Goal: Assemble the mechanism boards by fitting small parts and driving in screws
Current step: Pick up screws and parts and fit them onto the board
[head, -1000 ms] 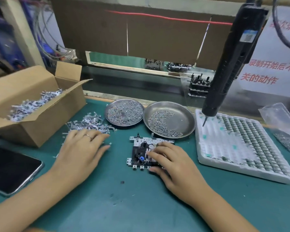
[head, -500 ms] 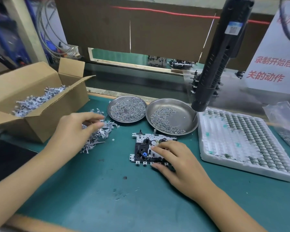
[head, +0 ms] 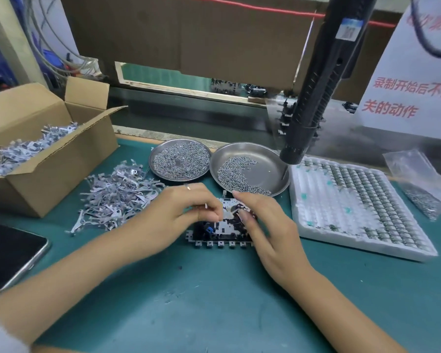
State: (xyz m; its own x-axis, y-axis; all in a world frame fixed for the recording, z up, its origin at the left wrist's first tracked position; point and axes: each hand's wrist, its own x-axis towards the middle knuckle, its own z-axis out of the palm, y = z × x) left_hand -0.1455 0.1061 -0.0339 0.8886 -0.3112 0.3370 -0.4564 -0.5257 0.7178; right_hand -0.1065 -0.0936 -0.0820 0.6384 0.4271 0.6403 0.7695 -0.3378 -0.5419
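A small mechanism board (head: 220, 234) with white metal tabs and a blue part lies on the green mat at the centre. My left hand (head: 178, 212) hovers over its left half and pinches a thin grey metal part (head: 227, 214) between thumb and fingertips. My right hand (head: 262, 220) rests on the board's right side, fingers curled down onto it. A loose pile of grey metal parts (head: 115, 197) lies to the left. Two steel dishes of screws (head: 180, 159) (head: 250, 168) sit behind the board. A black electric screwdriver (head: 313, 93) hangs above the right dish.
An open cardboard box (head: 49, 154) of metal parts stands at the left. A dark phone (head: 8, 253) lies at the left edge. A white foam tray (head: 351, 205) of small components sits on the right, with a plastic bag of screws (head: 420, 184) beyond it.
My left hand left the pile of metal parts and came right to the board with one part pinched in it. My right hand stayed on the board.
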